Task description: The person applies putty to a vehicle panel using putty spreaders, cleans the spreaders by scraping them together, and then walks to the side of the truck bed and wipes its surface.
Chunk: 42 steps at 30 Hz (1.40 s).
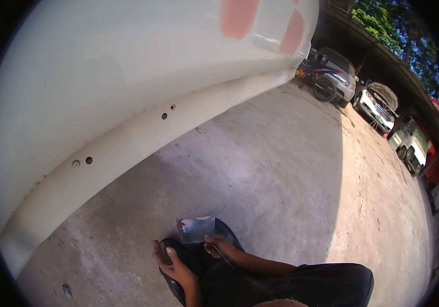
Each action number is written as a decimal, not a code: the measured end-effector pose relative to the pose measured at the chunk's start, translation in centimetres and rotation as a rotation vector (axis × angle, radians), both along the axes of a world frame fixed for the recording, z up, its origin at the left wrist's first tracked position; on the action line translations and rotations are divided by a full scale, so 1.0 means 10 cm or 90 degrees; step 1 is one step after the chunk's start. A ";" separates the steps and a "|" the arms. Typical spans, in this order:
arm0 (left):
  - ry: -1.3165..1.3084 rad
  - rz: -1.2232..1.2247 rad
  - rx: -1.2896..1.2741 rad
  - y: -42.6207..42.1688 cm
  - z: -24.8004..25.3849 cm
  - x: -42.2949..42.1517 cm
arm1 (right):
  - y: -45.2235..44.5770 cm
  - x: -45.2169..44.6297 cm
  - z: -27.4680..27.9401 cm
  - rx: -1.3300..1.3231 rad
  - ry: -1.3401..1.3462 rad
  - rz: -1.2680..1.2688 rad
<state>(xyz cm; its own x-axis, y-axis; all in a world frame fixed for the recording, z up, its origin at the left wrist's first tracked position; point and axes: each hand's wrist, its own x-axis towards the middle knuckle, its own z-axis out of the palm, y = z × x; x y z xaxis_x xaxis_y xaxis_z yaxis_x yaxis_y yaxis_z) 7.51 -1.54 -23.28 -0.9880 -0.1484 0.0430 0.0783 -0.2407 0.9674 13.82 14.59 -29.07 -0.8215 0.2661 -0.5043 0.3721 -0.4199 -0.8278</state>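
Observation:
My right hand grips a flat rectangular plate by its near right corner. The plate is dark and shiny, with pale and reddish smears along its far edge. A thin straight strip sticks out below the same hand; what it belongs to is hidden. To the left, my left hand is palm-up beside my knee, fingers loosely bent and thumb apart, with nothing visible in it. Both hands are low, over my dark-clothed legs, and apart from the vehicle panel.
The white panel with faded red squares fills the upper left; its lower sill has several holes. Concrete floor runs rightward into sunlight. A motorcycle, a silver car and a white car with raised hood stand farther off.

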 end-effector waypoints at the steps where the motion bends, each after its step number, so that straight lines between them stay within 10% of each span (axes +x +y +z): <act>1: 0.093 -0.014 0.033 -0.07 0.33 -0.01 | 0.05 0.01 -0.04 -0.039 -0.006 -0.012; 9: 0.728 0.129 0.250 -0.63 2.06 0.13 | 0.27 0.16 -0.61 -0.080 -0.050 -0.050; 42: 0.790 -0.038 0.284 -0.36 2.46 0.49 | 0.35 0.27 -0.56 -0.123 0.050 -0.086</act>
<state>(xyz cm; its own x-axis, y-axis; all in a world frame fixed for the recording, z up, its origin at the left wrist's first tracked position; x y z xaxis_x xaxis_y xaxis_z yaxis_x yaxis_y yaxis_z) 12.38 -5.10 1.36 -0.3331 -0.3439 0.8779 0.8282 -0.5519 0.0980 16.52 18.12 -34.70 -0.8240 0.2807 -0.4922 0.2395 -0.6147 -0.7515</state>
